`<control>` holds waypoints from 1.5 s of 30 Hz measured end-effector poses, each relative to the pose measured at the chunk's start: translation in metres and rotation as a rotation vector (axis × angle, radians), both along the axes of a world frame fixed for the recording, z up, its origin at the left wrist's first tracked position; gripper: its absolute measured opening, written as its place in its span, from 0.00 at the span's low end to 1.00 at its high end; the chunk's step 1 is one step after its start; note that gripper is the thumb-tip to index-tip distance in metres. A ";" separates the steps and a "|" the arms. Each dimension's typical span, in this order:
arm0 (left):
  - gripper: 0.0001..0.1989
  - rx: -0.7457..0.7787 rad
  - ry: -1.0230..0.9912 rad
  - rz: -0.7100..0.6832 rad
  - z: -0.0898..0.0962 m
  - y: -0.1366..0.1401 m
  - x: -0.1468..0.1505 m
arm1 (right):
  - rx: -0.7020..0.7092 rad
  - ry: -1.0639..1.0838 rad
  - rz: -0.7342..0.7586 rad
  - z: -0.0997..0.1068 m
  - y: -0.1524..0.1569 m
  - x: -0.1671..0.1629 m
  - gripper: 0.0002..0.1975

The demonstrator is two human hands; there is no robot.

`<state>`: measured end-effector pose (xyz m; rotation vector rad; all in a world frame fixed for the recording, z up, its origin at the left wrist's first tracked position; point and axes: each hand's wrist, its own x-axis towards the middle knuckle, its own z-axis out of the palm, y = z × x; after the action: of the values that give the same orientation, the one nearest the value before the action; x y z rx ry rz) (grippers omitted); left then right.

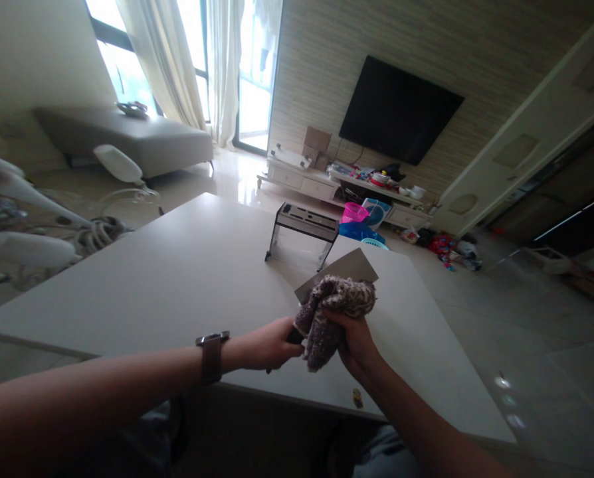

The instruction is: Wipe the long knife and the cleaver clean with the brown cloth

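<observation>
My left hand (277, 342) is closed around the dark handle of a cleaver, a watch on its wrist. The broad grey blade of the cleaver (357, 264) points away to the right above the table. In my right hand (357, 344) is a bunched, fluffy brown-and-white cleaning cloth (321, 332). The cloth lies against the blade and hides its lower part and where it meets the handle. Just beyond the blade stands a knife rack (309, 218) with a slotted dark top and clear sides.
A white table (177, 279) spreads beneath my hands, with a small yellow sticker (357, 398) by its near edge. Behind it are a pink basket (354, 212) and a low cabinet (301, 180). A white lamp-like fixture (32, 249) stands left of the table.
</observation>
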<state>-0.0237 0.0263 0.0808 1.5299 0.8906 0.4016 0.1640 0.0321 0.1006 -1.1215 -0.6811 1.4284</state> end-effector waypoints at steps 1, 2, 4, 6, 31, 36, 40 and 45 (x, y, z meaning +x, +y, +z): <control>0.13 -0.003 0.003 0.002 0.000 0.000 0.000 | 0.001 -0.004 0.000 0.000 0.000 0.000 0.22; 0.14 -0.008 0.005 0.006 0.001 0.000 0.000 | 0.003 -0.007 -0.001 0.000 0.000 0.000 0.22; 0.14 -0.017 0.003 0.012 0.001 -0.001 0.000 | 0.007 -0.007 0.002 0.000 0.000 0.000 0.22; 0.13 -0.020 -0.001 0.014 0.002 -0.001 0.000 | 0.010 -0.003 0.005 -0.001 0.000 0.001 0.23; 0.14 -0.035 -0.003 0.012 -0.002 0.000 0.001 | -0.004 0.010 0.008 -0.004 0.002 0.001 0.22; 0.14 -0.047 -0.015 0.013 -0.003 0.000 0.000 | -0.005 0.008 0.008 -0.004 0.002 0.001 0.22; 0.14 -0.053 -0.021 0.011 -0.003 0.000 0.000 | -0.015 0.011 0.005 -0.005 0.002 0.001 0.22; 0.12 -0.066 -0.032 0.001 -0.003 0.000 0.000 | -0.010 0.011 0.011 -0.005 0.002 0.001 0.22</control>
<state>-0.0237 0.0264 0.0775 1.4591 0.8715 0.3920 0.1653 0.0339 0.0951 -1.1185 -0.6735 1.4478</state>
